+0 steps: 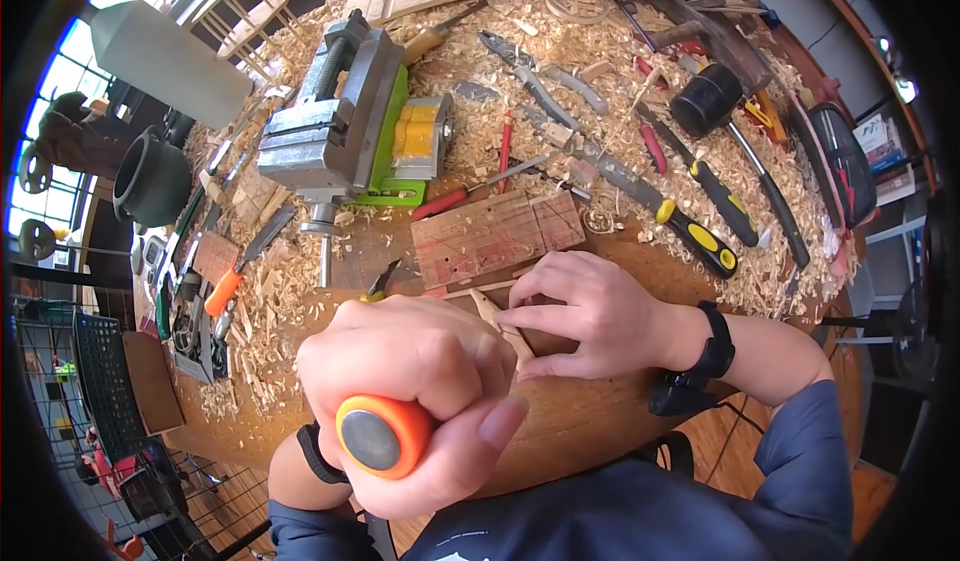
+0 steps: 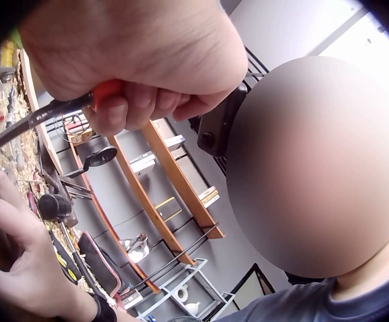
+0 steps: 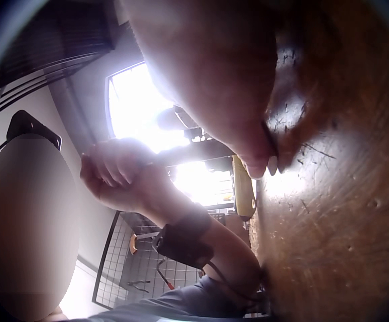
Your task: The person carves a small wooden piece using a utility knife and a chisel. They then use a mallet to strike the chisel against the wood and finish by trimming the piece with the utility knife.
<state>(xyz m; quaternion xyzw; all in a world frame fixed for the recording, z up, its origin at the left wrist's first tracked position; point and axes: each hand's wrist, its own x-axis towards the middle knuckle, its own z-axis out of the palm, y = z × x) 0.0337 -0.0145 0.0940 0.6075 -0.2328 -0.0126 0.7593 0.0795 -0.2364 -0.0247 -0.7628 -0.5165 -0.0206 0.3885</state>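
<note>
My left hand is wrapped in a fist around the orange handle of a chisel, its grey metal end cap facing up. In the left wrist view the chisel's dark steel blade runs down from the fist toward the bench; in the head view the fist hides it. Just right of the fist, my right hand holds a small, slim piece of pale wood with a pointed end between fingers and thumb. Part of this piece is hidden behind the left hand. A reddish wooden block lies just beyond.
A grey metal vise stands at the back left. Wood shavings cover much of the bench. Yellow-and-black handled files, a black mallet and pliers lie behind the hands. Another orange-handled chisel lies left.
</note>
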